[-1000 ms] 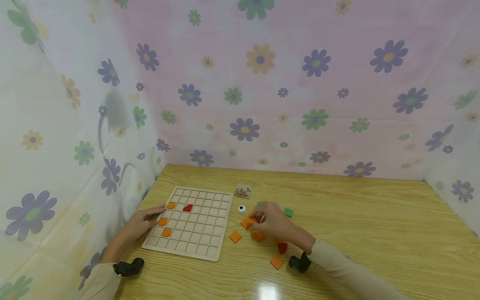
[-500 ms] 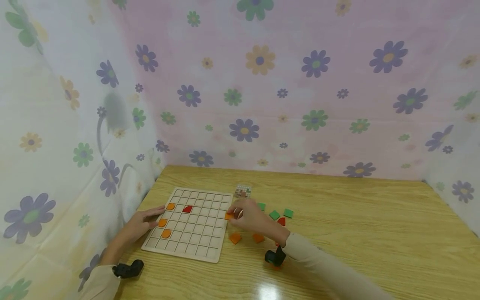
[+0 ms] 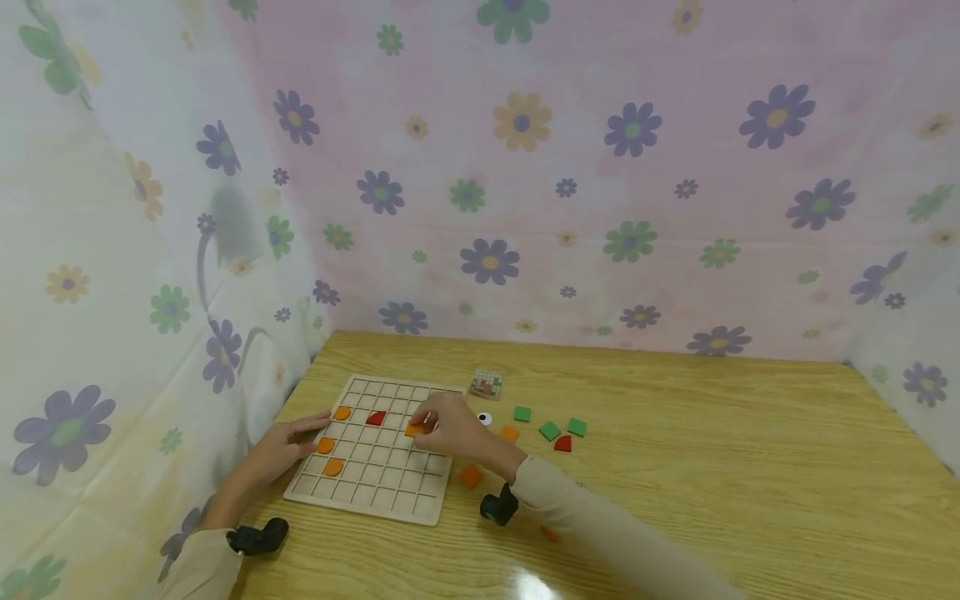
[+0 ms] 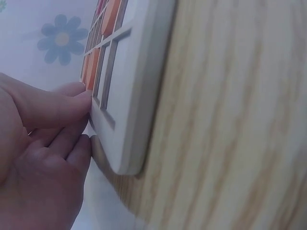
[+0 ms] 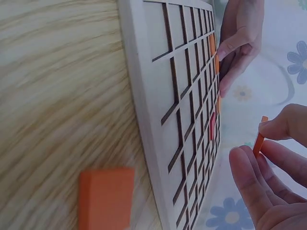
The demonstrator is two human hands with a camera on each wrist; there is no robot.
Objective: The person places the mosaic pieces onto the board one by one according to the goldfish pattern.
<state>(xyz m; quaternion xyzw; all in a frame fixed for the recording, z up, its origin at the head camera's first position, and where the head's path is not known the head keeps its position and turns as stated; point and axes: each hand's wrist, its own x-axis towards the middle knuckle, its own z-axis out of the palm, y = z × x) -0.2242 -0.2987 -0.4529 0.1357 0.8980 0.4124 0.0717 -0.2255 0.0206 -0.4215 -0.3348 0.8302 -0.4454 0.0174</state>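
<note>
A pale wooden grid board (image 3: 375, 492) lies at the table's left. It holds three orange pieces (image 3: 342, 412) in its left columns and one red piece (image 3: 376, 417). My right hand (image 3: 442, 429) hovers over the board's right half and pinches a thin orange tile (image 3: 413, 430) (image 5: 259, 140) between thumb and fingertips. My left hand (image 3: 281, 446) rests flat against the board's left edge (image 4: 125, 143), fingers straight and touching the rim.
Loose pieces lie right of the board: orange tiles (image 3: 470, 476) (image 5: 105, 197), three green squares (image 3: 550, 430), a red piece (image 3: 562, 443), a white googly eye (image 3: 484, 418) and a small patterned card (image 3: 486, 384). Flowered cloth walls close in the table at the left and back.
My right hand lifted an orange tile from the loose pile and carried it left, from beside the board to above its right half. The left hand stayed put.
</note>
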